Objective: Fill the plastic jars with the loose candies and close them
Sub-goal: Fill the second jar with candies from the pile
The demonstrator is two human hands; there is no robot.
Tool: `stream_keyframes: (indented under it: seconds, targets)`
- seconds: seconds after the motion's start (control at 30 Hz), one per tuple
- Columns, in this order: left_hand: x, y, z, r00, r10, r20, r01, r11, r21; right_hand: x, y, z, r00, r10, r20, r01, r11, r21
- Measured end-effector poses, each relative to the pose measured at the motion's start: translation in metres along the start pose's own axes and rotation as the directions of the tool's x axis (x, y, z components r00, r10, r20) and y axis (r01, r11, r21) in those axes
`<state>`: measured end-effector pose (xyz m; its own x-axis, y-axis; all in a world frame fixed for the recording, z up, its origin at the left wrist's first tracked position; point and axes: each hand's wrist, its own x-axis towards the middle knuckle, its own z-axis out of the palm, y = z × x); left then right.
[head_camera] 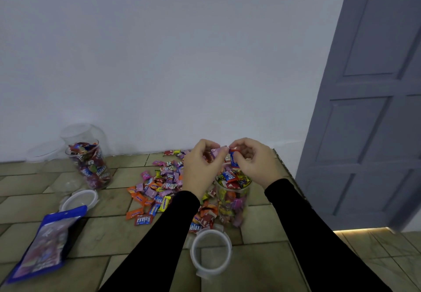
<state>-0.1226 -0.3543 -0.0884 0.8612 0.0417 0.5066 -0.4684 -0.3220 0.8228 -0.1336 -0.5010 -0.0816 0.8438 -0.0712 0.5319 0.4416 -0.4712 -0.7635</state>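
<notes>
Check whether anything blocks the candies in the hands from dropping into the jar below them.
Nothing visible does. Both hands hold candies above the jar, whose mouth is open, though already heaped; its lid lies nearer.

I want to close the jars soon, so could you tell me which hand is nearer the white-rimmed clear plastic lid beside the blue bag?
Left. The left hand is up and right of the lid; the right hand is farther right.

Multicolour candies (159, 184), blue bag (43, 241), black sleeves (293, 203).

Candy pile (159, 187) btwn two jars (232, 198)
</notes>
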Motion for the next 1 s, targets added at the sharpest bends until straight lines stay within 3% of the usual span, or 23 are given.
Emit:
stream_keyframes:
  seconds: [0.37, 0.53, 0.7, 0.8, 0.9, 1.0]
  targets:
    - [-0.021, -0.018, 0.005, 0.994, 0.041, 0.097, -0.058, 0.981, 0.183, -0.022, 0.007, -0.008, 0.993, 0.075, 0.086, -0.057, 0.978, -0.201]
    - [-0.024, -0.014, -0.002, 0.998, 0.023, 0.059, -0.037, 0.969, 0.244, -0.035, 0.01, -0.007, 0.989, 0.117, 0.089, -0.113, 0.992, -0.058]
    - [-0.029, -0.016, -0.004, 0.989, 0.094, 0.111, -0.127, 0.933, 0.336, -0.053, 0.011, -0.007, 0.965, 0.133, 0.225, -0.146, 0.988, 0.041]
    - [-0.031, -0.014, -0.005, 0.988, 0.094, 0.125, -0.126, 0.953, 0.277, -0.057, 0.019, -0.003, 0.957, 0.152, 0.246, -0.168, 0.985, 0.047]
    - [-0.032, -0.01, -0.01, 0.993, 0.037, 0.114, -0.06, 0.976, 0.209, -0.061, 0.022, 0.001, 0.965, 0.144, 0.218, -0.158, 0.986, 0.05]
    - [-0.035, -0.009, -0.019, 0.991, -0.098, 0.091, 0.071, 0.963, 0.261, -0.063, 0.02, 0.004, 0.97, 0.145, 0.194, -0.167, 0.981, 0.1]
